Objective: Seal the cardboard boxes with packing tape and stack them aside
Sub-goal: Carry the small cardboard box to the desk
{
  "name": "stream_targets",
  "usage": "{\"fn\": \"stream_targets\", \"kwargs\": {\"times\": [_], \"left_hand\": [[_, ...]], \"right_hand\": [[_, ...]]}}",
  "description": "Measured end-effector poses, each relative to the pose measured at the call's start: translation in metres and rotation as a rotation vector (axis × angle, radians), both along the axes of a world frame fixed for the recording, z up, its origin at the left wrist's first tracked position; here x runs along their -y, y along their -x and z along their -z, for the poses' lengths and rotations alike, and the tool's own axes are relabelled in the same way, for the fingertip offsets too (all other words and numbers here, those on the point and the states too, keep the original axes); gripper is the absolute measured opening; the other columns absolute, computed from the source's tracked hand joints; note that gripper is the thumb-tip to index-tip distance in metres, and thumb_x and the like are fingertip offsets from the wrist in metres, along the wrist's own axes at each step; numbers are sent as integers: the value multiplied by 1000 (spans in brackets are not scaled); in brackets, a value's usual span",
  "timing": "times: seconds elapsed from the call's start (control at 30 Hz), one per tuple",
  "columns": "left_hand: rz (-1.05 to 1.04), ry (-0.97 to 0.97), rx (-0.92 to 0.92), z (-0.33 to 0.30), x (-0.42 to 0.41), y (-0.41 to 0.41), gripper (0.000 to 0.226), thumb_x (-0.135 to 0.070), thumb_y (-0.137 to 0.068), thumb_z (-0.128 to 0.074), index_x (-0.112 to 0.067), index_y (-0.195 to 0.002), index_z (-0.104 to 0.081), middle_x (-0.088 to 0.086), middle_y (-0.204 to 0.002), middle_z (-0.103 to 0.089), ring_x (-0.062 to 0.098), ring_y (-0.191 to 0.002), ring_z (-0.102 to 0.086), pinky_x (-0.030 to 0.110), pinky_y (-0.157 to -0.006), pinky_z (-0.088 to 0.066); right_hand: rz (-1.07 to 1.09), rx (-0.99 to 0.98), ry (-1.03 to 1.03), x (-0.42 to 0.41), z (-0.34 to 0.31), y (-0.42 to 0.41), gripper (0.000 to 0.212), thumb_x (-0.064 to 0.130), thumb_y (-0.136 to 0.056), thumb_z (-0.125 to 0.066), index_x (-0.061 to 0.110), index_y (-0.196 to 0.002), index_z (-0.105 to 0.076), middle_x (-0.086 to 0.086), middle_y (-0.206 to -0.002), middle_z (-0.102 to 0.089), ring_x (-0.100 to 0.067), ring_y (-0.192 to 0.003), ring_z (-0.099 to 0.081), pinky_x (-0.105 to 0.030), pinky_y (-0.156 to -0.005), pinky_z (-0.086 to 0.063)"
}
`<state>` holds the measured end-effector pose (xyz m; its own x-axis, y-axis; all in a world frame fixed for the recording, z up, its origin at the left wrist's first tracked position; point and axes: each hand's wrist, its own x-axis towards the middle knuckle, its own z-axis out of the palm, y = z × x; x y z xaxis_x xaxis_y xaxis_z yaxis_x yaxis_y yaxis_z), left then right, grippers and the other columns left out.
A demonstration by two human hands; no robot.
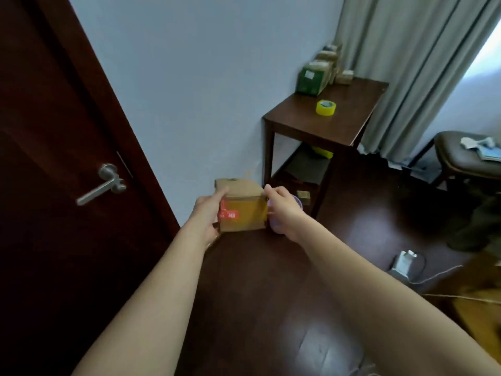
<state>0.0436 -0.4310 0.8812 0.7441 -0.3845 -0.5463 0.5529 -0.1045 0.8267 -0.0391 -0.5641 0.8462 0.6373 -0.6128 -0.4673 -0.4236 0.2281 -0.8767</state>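
Both forearms reach forward over the dark wood floor [265,294]. The left hand [207,213] grips the left side of a small cardboard box [242,210], fingers curled over its top edge, holding it up at about 12 o'clock. The right hand [284,210] pinches the box's right edge while holding a clear tape roll [279,226]. Farther off at 1 o'clock, a worktop [306,123] carries a yellow tape roll [326,107], with stacked boxes [320,74] at its far end.

Box [242,206] between hands; tape roll [325,107] on table [311,126] behind, right
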Motion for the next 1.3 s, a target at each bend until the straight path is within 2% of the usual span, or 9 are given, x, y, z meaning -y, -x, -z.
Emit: {"fn": "stream_targets", "kwargs": {"times": [0.07,0.2,0.33,0.43,0.53,0.77,1.0,1.13,1.3], "left_hand": [[-7,88,-8,-18,29,7,31,-24,-93,-63,-13,-119,-54,8,-89,-56,21,-77,-60,43,-77,-55],[35,290,-38,-38,82,9,3,-19,-91,-55,-17,-89,-56,9,-91,-53,23,-81,-57,49,-93,-50],[157,366,-17,-41,137,-5,10,-13,-89,-53,-16,-80,-53,7,-89,-53,21,-82,-54,44,-85,-51],[254,406,4,-36,191,-28,12,-9,-89,-51,-18,-93,-57,6,-93,-56,21,-86,-54,34,-73,-51],[329,429,19,-28,256,-62,42,-9,-85,-53,-14,-126,-54,8,-109,-61,25,-102,-56,35,-76,-52],[595,408,-25,-49,416,-115,76,-3,-62,-41,-17,-136,-51,15,-118,-63,35,-101,-59,37,-61,-53],[768,348,-27,-64,568,-108,55,-3,-64,-33,-14,-109,-63,9,-101,-70,37,-95,-60,45,-82,-44],[819,362,-67,-63,653,-97,37,-4,-80,-31,-14,-96,-63,2,-80,-72,25,-72,-66,32,-63,-50],[804,360,-79,-60,771,-86,37,-14,-84,-44,-14,-114,-66,10,-105,-68,30,-94,-64,42,-77,-55]], "right_hand": [[43,40,78,34,-23,16,29,49,-101,-43,27,-103,-61,-4,-110,-62,-27,-111,-59,-48,-98,-48],[190,60,106,105,-52,49,31,36,-106,-41,19,-121,-63,-7,-117,-62,-20,-109,-58,-38,-96,-48],[232,83,-36,160,-61,55,34,37,-105,-46,16,-126,-63,-7,-118,-64,-22,-111,-61,-40,-97,-51],[202,140,-127,199,-64,38,42,51,-101,-48,20,-126,-61,-8,-118,-64,-24,-111,-62,-44,-101,-50],[173,150,-114,249,-67,13,44,61,-96,-49,24,-115,-64,-6,-109,-65,-21,-102,-63,-46,-104,-48],[279,168,-11,373,-86,-24,43,55,-86,-69,25,-116,-64,-2,-119,-68,-20,-109,-64,-39,-96,-51],[440,190,-24,509,-93,-10,38,44,-90,-67,21,-121,-62,-4,-110,-69,-21,-101,-63,-38,-88,-46],[463,200,-27,585,-95,3,28,34,-93,-62,18,-116,-62,-3,-101,-67,-20,-98,-61,-40,-96,-44],[452,204,-40,693,-101,23,16,30,-93,-59,20,-104,-64,0,-93,-64,-18,-91,-58,-38,-91,-42]]}}
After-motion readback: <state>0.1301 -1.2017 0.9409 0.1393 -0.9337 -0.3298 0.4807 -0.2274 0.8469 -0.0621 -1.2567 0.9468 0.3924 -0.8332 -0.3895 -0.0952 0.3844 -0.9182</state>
